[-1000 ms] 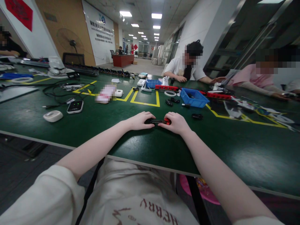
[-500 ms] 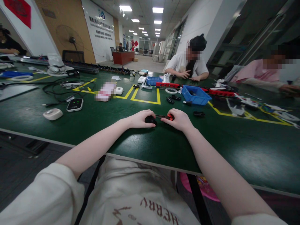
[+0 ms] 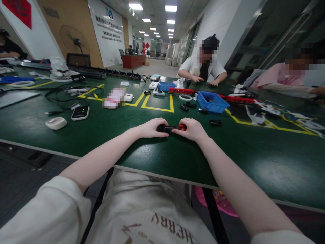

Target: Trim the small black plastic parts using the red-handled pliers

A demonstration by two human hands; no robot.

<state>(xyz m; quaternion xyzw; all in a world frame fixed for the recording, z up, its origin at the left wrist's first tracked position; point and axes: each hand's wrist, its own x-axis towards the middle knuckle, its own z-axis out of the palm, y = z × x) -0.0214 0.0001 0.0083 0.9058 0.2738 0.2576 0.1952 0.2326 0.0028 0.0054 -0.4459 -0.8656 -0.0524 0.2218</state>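
My left hand [image 3: 153, 128] is closed around a small black object [image 3: 162, 128], perhaps a coiled cable, mostly hidden by the fingers. Opposite it, my right hand [image 3: 194, 129] grips a hand tool with a red-and-black handle [image 3: 182, 127]. The tool's slim shaft [image 3: 172, 127] points left and reaches the black object; whether it goes into it I cannot tell. Both hands are low over the green table [image 3: 152, 152], near its front edge, with a narrow gap between the fingertips.
Beyond the hands are a blue bin [image 3: 212, 102], black cable bundles [image 3: 215, 122] and a white tape ring [image 3: 185, 97]. To the left lie a phone [image 3: 114, 99], a white device with green lights [image 3: 80, 113] and a cream case [image 3: 56, 123]. A person [image 3: 203, 67] sits opposite.
The tool's shaft has swung slightly lower and looks more level against the black object. My hands have barely moved. The person opposite has lowered their hands to the table.
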